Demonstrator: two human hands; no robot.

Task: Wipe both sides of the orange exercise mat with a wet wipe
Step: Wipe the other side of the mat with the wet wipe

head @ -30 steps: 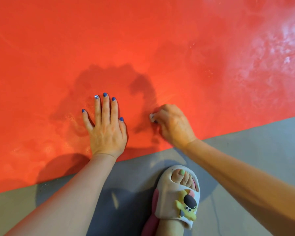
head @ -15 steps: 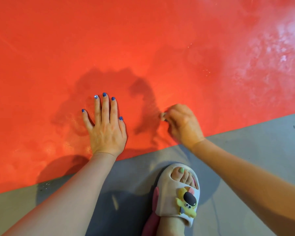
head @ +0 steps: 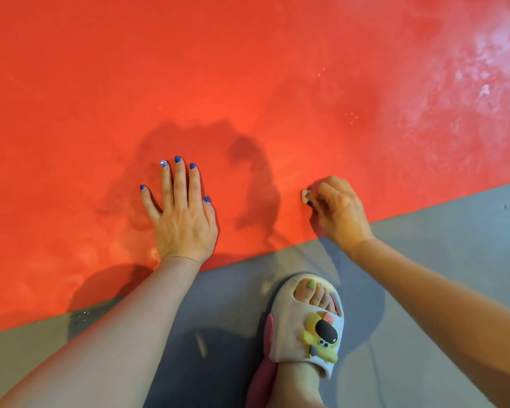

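— Down on the grey floor [head: 439, 260], what is laid out?
— An orange exercise mat [head: 248, 69], spread flat and filling the upper view. Its near edge runs beside a slippered foot [head: 304, 325].
— And the hands?
— Left hand [head: 183, 213] lies flat, fingers straight and spread, probably pinning the mat against sliding. Right hand [head: 340, 212] curls tightly round a small bunched wet wipe [head: 304, 194], pressing it near the mat's edge.

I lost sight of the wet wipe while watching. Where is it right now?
Head view, right of centre: the wet wipe is bunched in the right hand on the orange mat, near its front edge.
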